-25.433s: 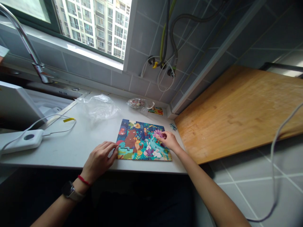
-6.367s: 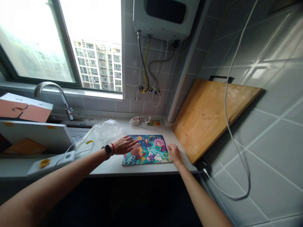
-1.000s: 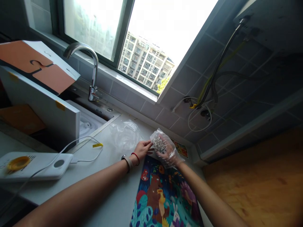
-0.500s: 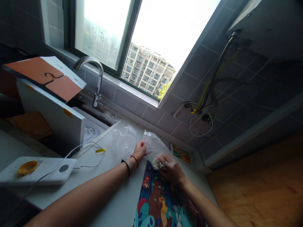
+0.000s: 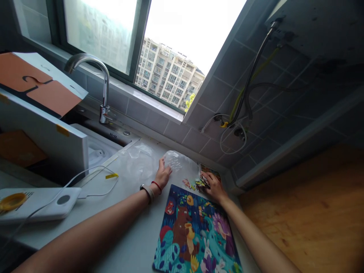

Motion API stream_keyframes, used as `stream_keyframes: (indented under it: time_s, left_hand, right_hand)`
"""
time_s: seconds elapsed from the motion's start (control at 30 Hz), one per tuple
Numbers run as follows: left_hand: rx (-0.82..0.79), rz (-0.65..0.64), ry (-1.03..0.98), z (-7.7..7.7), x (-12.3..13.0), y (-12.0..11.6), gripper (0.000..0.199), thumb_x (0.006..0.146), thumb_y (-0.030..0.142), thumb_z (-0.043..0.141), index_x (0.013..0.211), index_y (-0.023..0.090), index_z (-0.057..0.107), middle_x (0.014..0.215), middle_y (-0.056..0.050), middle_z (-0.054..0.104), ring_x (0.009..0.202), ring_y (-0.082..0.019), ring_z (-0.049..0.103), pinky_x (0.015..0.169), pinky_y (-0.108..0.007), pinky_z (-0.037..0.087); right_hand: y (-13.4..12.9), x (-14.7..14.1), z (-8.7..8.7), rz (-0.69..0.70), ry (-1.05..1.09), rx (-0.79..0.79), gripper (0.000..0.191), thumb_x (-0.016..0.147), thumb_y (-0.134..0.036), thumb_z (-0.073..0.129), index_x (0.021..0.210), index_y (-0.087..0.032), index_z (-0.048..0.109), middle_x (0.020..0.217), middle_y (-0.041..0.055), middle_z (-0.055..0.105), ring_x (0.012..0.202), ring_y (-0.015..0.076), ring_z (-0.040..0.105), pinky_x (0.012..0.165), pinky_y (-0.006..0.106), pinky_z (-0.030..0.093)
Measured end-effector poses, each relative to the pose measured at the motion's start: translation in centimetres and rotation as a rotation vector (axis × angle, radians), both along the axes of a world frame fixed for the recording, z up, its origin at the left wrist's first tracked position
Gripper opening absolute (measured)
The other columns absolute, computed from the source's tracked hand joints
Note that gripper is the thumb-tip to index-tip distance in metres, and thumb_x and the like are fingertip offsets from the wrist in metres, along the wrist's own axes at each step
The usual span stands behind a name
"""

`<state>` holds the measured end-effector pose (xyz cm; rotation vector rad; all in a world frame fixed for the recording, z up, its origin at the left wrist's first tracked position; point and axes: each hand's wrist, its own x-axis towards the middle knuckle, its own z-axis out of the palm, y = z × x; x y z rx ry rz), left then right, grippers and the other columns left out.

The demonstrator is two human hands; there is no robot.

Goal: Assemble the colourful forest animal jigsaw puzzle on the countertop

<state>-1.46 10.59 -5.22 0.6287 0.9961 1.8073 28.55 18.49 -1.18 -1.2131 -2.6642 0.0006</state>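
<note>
My left hand [image 5: 163,176] is closed on the edge of a clear plastic bag [image 5: 178,162] that lies on the counter toward the wall. My right hand [image 5: 214,188] has its fingers curled round a bunch of puzzle pieces [image 5: 201,184], low over the counter. A few loose pieces [image 5: 186,183] lie just left of it. Below both hands is a colourful picture board [image 5: 196,231] with a bear, rabbits and plants. Behind my right hand lies a small printed picture [image 5: 210,171], partly covered by the fingers.
Another crumpled clear bag [image 5: 136,163] lies left of my left hand. A white power bank [image 5: 42,203] with a cable and a roll of tape [image 5: 13,201] sits at the left. Beyond are a white panel [image 5: 42,132], an orange-and-white box [image 5: 40,81], a sink and a faucet [image 5: 105,91].
My right hand has come out of the plastic bag and moved right with puzzle pieces. Loose pieces now show on the counter. The bag lies flatter, and the view has shifted, showing more of the board.
</note>
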Motion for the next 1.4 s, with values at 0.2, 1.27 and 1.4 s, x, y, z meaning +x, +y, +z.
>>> stream_keyframes:
  time_s: [0.2,1.27,1.4]
  left_hand:
    - [0.197,0.041,0.325,1.3,0.6,-2.1,0.090,0.085,0.023,0.062,0.166,0.026,0.024,0.179,-0.008,0.006,0.163,-0.032,0.015,0.133,-0.050,0.013]
    - [0.093,0.231,1.453,0.8,1.2,-3.8,0.078,0.098,0.038,0.058,0.164,0.007,0.030,0.174,-0.028,0.011,0.161,-0.045,0.017,0.122,-0.062,0.029]
    - [0.297,0.273,1.422,2.4,1.4,-5.0,0.074,0.098,0.027,0.055,0.165,0.011,0.030,0.175,-0.024,0.008,0.163,-0.040,0.006,0.127,-0.063,0.022]
  right_hand:
    - [0.6,1.7,0.2,-0.180,-0.052,0.108,0.085,0.076,-0.011,0.074,0.155,-0.030,0.051,0.155,0.0152,0.051,0.144,0.0368,0.048,0.117,0.052,0.043]
    - [-4.1,4.7,-0.1,-0.625,0.450,-0.264,0.037,0.050,-0.035,0.093,0.072,-0.020,0.067,0.076,0.0052,0.078,0.078,0.0259,0.075,0.073,0.034,0.057]
    - [-5.1,4.7,0.0,-0.617,0.680,-0.287,0.051,0.053,-0.056,0.088,0.080,-0.022,0.062,0.073,0.0050,0.074,0.077,0.0266,0.073,0.068,0.035,0.057]
